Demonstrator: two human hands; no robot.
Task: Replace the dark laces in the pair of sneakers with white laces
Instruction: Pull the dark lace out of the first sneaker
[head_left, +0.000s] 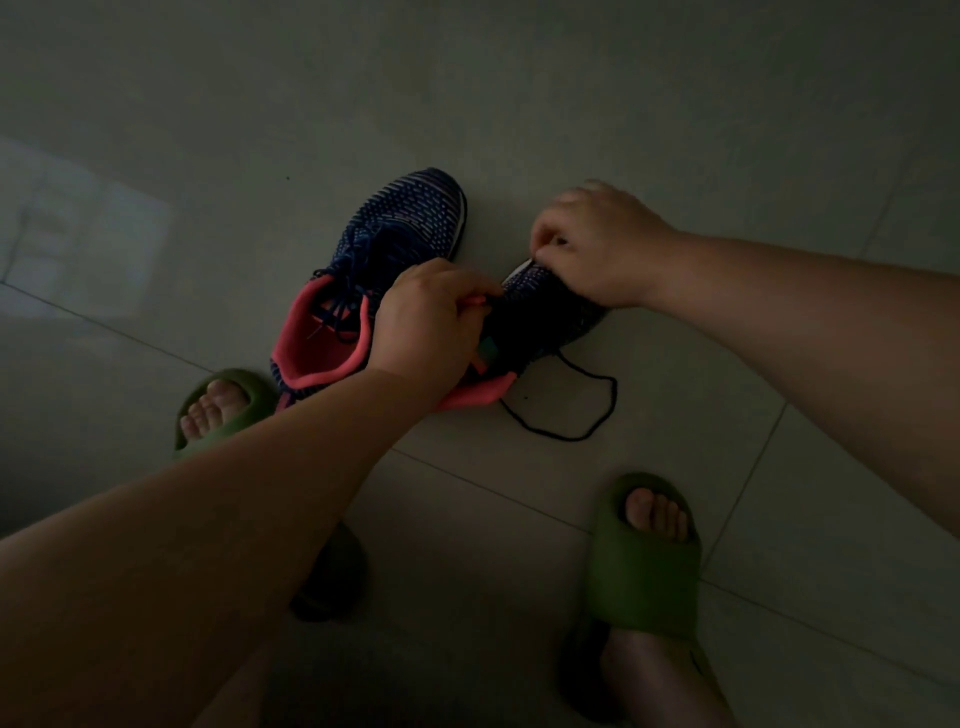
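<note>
Two dark blue knit sneakers with pink collars lie on the tiled floor. The left sneaker (395, 234) stands upright, its dark laces still threaded and loose. The right sneaker (550, 317) lies between my hands. My left hand (426, 322) grips its pink tongue and collar. My right hand (592, 244) rests over its toe end with fingers curled, pinching at the lace area. A loose dark lace (587, 410) trails from this sneaker in a loop on the floor. No white laces are visible.
My feet in green slides stand close by, the left slide (223, 410) beside the left sneaker's heel and the right slide (644, 561) nearer me. Grey floor tiles (519, 104) stretch beyond the sneakers. The scene is dim.
</note>
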